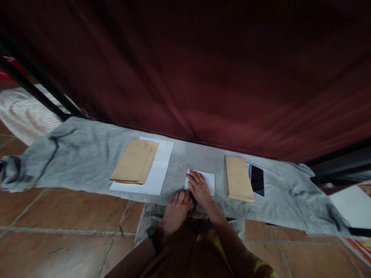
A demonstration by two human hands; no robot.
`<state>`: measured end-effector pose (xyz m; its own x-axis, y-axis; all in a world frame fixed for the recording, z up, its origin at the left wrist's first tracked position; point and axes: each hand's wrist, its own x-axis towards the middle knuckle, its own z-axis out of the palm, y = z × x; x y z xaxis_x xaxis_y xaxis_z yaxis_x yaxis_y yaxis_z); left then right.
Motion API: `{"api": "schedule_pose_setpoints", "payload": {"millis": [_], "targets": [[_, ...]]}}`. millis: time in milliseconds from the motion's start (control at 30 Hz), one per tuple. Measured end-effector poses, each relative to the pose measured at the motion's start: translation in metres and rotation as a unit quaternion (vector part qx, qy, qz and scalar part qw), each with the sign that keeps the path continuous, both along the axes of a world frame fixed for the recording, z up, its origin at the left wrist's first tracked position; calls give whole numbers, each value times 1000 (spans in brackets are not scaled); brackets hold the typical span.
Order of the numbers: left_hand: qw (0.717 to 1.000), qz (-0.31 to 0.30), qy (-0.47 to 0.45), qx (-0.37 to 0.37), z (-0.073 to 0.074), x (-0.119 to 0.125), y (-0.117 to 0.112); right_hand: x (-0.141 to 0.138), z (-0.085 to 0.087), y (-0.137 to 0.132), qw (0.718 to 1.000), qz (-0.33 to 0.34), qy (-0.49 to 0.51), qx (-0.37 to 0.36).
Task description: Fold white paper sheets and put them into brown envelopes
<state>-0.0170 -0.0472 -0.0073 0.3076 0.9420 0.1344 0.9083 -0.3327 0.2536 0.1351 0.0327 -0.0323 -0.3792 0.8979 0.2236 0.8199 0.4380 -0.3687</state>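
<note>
My right hand (pixel 199 188) lies flat, fingers stretched out, on a small folded white paper (pixel 208 178) on the grey cloth (pixel 87 158). My left hand (pixel 176 210) rests open beside it on the cloth's near edge, fingertips close to the paper's lower left corner. A dark band sits on my left wrist. To the right of the paper lies a brown envelope (pixel 239 177). To the left, a stack of brown envelopes (pixel 135 161) lies on white sheets (pixel 160 166).
A dark phone (pixel 257 180) lies right of the single envelope. A dark red curtain (pixel 203 69) hangs right behind the cloth. Brown floor tiles (pixel 66 235) spread in front. A striped fabric (pixel 26 112) lies far left, and a white sheet (pixel 352 204) far right.
</note>
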Motion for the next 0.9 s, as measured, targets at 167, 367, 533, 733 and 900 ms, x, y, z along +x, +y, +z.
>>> {"api": "schedule_pose_setpoints", "payload": {"millis": [167,367,533,733,900], "targets": [[1000,5,15,18,-8,2,3,0,-4,-1,1000,4,1,16],[999,-4,39,31,-12,2,4,3,-9,-1,999,-14,-15,24],[998,-9,53,41,-11,2,3,18,-9,-2,998,-38,-33,32],[998,-10,52,37,-11,1,3,49,-11,-5,995,-70,-55,46],[997,0,70,45,-11,3,2,49,-6,-18,989,-123,-47,71]]}}
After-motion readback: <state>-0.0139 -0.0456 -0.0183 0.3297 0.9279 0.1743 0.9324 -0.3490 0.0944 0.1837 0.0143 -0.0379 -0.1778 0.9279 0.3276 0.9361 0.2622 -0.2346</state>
